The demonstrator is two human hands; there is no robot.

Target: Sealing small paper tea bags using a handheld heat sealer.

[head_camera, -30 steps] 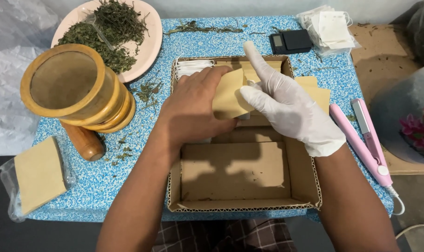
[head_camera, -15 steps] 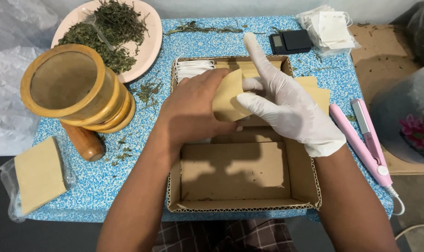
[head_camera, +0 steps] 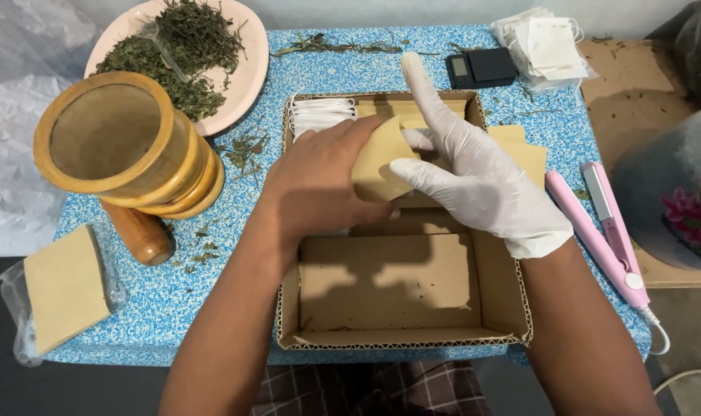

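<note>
In the head view, you are holding a small tan paper pouch [head_camera: 379, 160] between both hands, above the far half of the open cardboard box [head_camera: 400, 339]. Your bare left hand [head_camera: 319, 185] is gripping the pouch from its left side, the grip closed on it with the thumb lying along its lower edge. Your right hand [head_camera: 477, 185], wearing a white glove, is meeting the pouch from the right: its thumb is pressing on the pouch's front face while the index finger is pointing straight up, clear of the paper. You cannot tell how the other gloved fingers are sitting behind the pouch.

The box is resting on the blue speckled counter [head_camera: 211, 285], its near half bare and its far end holding a row of white filter bags [head_camera: 319, 115] and more tan pouches [head_camera: 520, 150]. To your left, a stack of round wooden sieves [head_camera: 119, 146] is standing beside a wooden pestle [head_camera: 138, 235], with a pink plate of dried green herbs [head_camera: 188, 54] behind them. A bagged stack of tan pouches [head_camera: 61, 289] is lying at the near left corner. To your right, a pink heat sealer [head_camera: 601, 223] is lying along the counter edge, with a small black scale [head_camera: 480, 68] and a pile of white bags [head_camera: 547, 42] at the far end.
</note>
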